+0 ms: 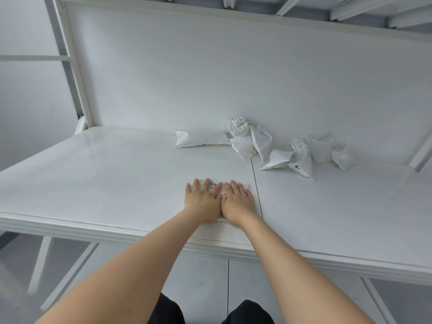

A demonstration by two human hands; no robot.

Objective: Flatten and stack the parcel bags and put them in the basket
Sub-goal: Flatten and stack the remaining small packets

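Observation:
A white parcel bag [213,184] with a printed label lies flat on the white table [117,174], near its front edge. My left hand [203,199] and my right hand [238,202] press on it side by side, palms down, fingers straight. Most of the bag is hidden under them. Farther back lie several crumpled white parcel bags: a long padded one [201,138], a bunch with a barcode label [247,139], and another bunch [304,157] to the right. No basket is in view.
A white back panel [210,78] rises behind the table, with a white frame post [70,66] at the left. A seam [256,183] splits the tabletop just right of my hands. The table's front edge [140,232] runs below my wrists.

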